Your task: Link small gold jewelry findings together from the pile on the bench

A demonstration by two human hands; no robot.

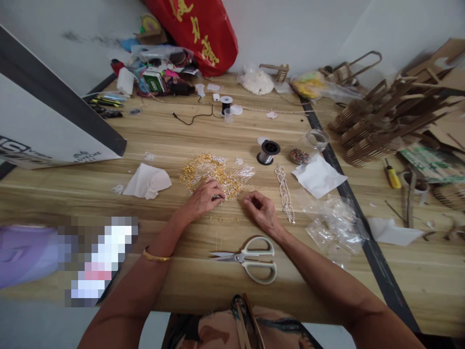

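My left hand [204, 198] rests at the near edge of a pile of small gold and silver beads [198, 169]. Its fingers are bent and pinched together over some of the pieces; what they hold is too small to name. Just right of the pile, my right hand [261, 209] is curled with thumb and forefinger together, and anything in it is hidden. A short gold beaded strand [223, 219] lies on the table below my hands. Nearer to me is a pair of scissors [241, 258], blades pointing left. Silver beaded strands [284, 194] lie right of my right hand.
A wire spool [268, 152], a clear jar of dark beads [300, 154] and white paper [319, 177] are beyond my right hand. Clear plastic bags [336, 225] lie at right. At left are a crumpled tissue [147, 182], a blurred-out phone-like object [103, 261] and a large box [61, 116].
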